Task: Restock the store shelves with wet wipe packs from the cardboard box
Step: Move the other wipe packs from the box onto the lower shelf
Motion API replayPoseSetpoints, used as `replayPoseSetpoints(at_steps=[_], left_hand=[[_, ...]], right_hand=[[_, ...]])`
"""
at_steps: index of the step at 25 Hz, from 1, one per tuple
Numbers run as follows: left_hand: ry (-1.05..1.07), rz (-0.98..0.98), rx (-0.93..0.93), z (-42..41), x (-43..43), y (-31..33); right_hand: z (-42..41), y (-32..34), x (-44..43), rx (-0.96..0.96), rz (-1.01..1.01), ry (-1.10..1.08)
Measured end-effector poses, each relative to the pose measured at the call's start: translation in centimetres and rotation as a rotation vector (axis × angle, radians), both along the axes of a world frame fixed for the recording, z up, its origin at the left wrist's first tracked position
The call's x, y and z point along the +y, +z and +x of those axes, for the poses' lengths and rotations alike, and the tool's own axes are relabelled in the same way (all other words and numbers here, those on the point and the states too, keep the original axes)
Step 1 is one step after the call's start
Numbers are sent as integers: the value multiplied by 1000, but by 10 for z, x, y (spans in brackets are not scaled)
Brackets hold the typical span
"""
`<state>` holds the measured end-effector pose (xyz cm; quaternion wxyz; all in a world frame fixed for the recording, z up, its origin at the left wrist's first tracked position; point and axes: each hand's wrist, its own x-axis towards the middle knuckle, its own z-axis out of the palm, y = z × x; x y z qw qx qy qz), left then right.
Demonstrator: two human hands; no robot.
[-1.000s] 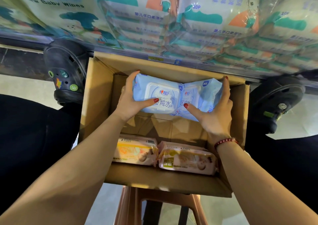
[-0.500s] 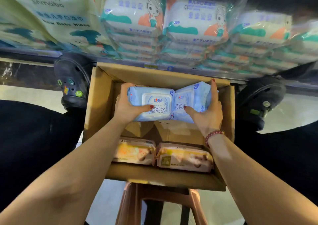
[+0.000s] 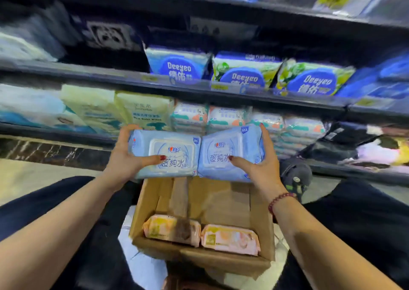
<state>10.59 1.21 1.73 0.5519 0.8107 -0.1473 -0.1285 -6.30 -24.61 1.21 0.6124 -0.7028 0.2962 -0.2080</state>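
Two light blue wet wipe packs sit side by side in the air above the cardboard box point(image 3: 261, 221). My left hand point(image 3: 124, 159) grips the left blue pack point(image 3: 168, 154), thumb on its front. My right hand point(image 3: 261, 168) grips the right blue pack point(image 3: 225, 152) from its right end. Two pink and yellow wipe packs point(image 3: 172, 228) point(image 3: 230, 238) lie at the near end of the box. The box stands between my knees, in front of the store shelves point(image 3: 177, 90).
The lower shelf holds stacked baby wipe packs point(image 3: 228, 114) and tall yellow packs point(image 3: 146, 110). Blue Deeyeo packs point(image 3: 243, 72) line the shelf above. A dark shoe point(image 3: 294, 176) is at the box's right. A stool is partly seen under the box.
Both hands have lifted the two blue packs up out of the box toward the shelves. The view has tilted upward, bringing the upper shelves into sight.
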Motion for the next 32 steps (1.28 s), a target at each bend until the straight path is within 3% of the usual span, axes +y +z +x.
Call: replayPoseSetpoints(at_steps=[7, 12, 24, 32], left_hand=[[115, -260, -161, 6, 74, 150], [228, -442, -210, 13, 121, 213], [344, -680, -77, 47, 201, 215], [578, -754, -53, 90, 218, 196]], right_hand=[[23, 148, 29, -402, 40, 85], [55, 222, 60, -608, 166, 101], [156, 277, 128, -530, 378, 179], [266, 310, 173, -478, 457, 100]])
